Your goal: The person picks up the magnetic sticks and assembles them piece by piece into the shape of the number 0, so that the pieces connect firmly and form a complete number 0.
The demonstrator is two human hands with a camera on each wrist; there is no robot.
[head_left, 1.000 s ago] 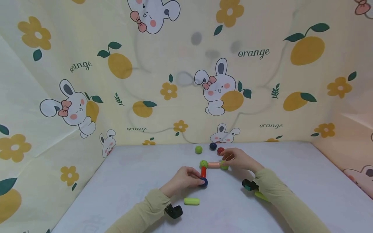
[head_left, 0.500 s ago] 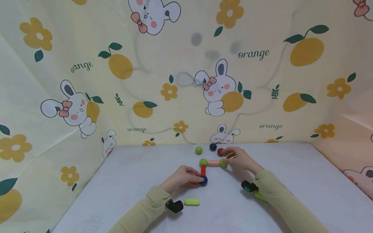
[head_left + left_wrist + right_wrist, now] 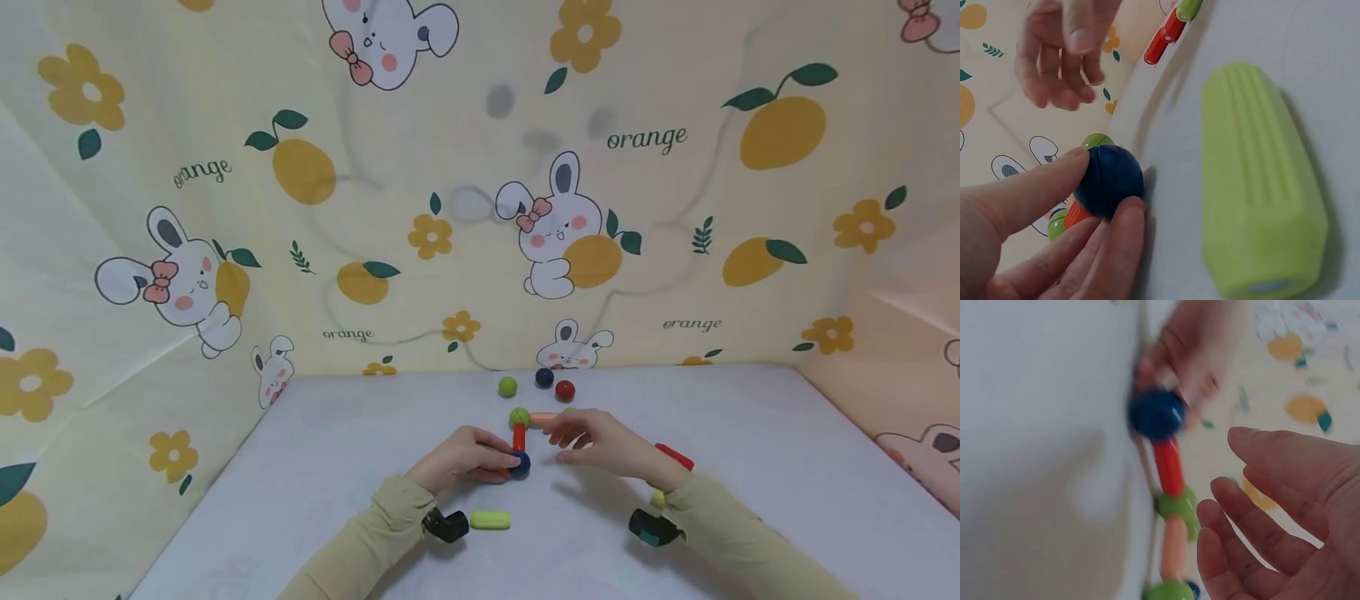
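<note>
Thumb and fingers of my left hand [image 3: 467, 458] pinch a dark blue ball [image 3: 1113, 182] in the left wrist view. From that ball a red rod [image 3: 519, 437] runs back to a green ball [image 3: 519, 417]. A pink rod [image 3: 1174, 549] joins this corner to another green ball [image 3: 1169, 592], mostly hidden behind my right hand in the head view. My right hand [image 3: 600, 442] hovers to the right of the joined pieces, fingers spread loosely and holding nothing. Below my left hand's wrist camera side lies a light green rod [image 3: 1260, 187], ribbed along its length.
At the back of the white table [image 3: 360, 433] sit a loose green ball [image 3: 507, 386], a dark blue ball [image 3: 544, 378] and a red ball [image 3: 565, 390]. Red rods [image 3: 675, 456] and a yellow-green rod [image 3: 657, 500] lie partly under my right forearm. A printed cloth [image 3: 442, 283] rises behind.
My right hand has left the far green ball and come nearer and lower, uncovering the red ball and red rods. My left hand still holds the dark blue ball, shifted slightly back.
</note>
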